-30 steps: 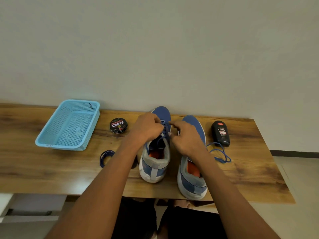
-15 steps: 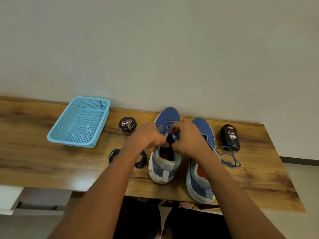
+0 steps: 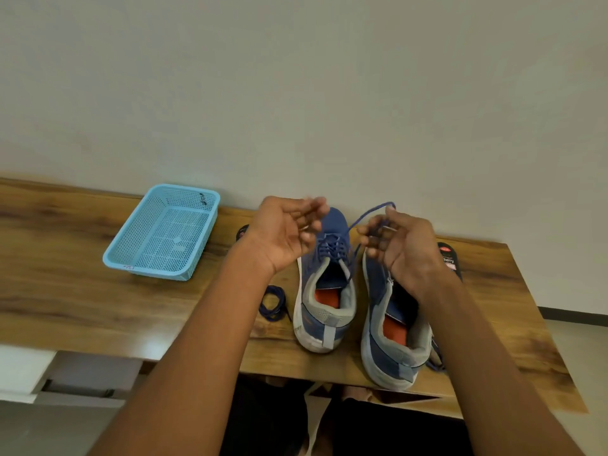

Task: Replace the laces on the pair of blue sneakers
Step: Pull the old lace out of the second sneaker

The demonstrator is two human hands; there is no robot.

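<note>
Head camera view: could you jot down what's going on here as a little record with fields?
surface: wooden table
left sneaker: blue, laced with a blue lace
right sneaker: beside it, partly behind the right arm
right hand: raised, pinching the lace end, which loops above its fingers
left hand: raised, palm up, fingers loosely curled; whether it holds the lace is unclear
spare lace: coiled left of the left sneaker
basket: light blue, far left
bottle: black, far right
</note>
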